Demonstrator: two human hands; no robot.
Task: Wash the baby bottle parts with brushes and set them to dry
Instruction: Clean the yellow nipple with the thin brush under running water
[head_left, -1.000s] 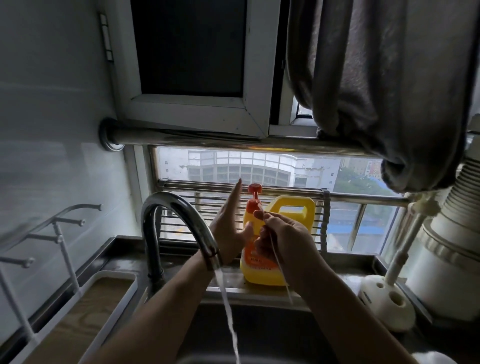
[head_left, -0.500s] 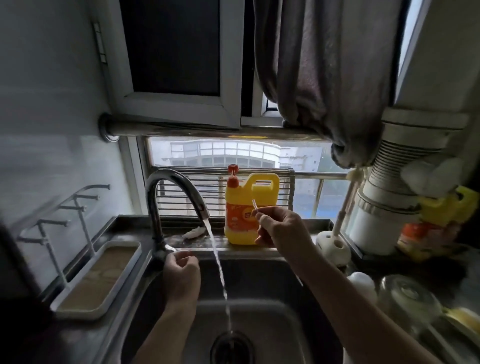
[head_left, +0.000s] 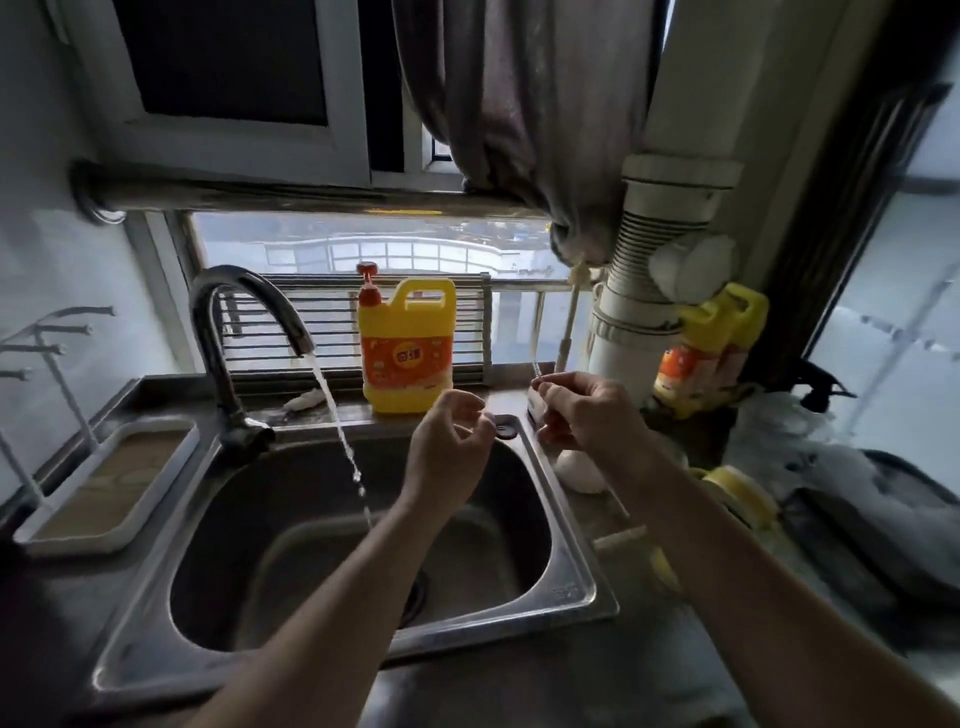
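Note:
My right hand (head_left: 587, 415) pinches a thin wire straw brush (head_left: 537, 371); its bristled tip sticks up above my fingers and its stem trails down past my wrist. This hand hovers over the right rim of the steel sink (head_left: 571, 540). My left hand (head_left: 447, 441) hangs above the basin with its fingers loosely curled, and I see nothing in it. The curved faucet (head_left: 244, 296) pours a thin stream of water into the sink. A white drying rack with pegs (head_left: 57, 338) stands over its tray (head_left: 109, 478) at the left.
A yellow dish soap jug (head_left: 408, 353) stands on the ledge behind the sink, with a small white object (head_left: 306, 401) beside the faucet. A white brush stand (head_left: 579, 470), a yellow-ringed part (head_left: 740, 493), more yellow jugs (head_left: 711, 348) and a white drain pipe (head_left: 649, 291) crowd the right counter.
My left hand left the faucet base and moved right over the basin. My right hand carried the straw brush rightwards to the sink's right rim. The view tilted down.

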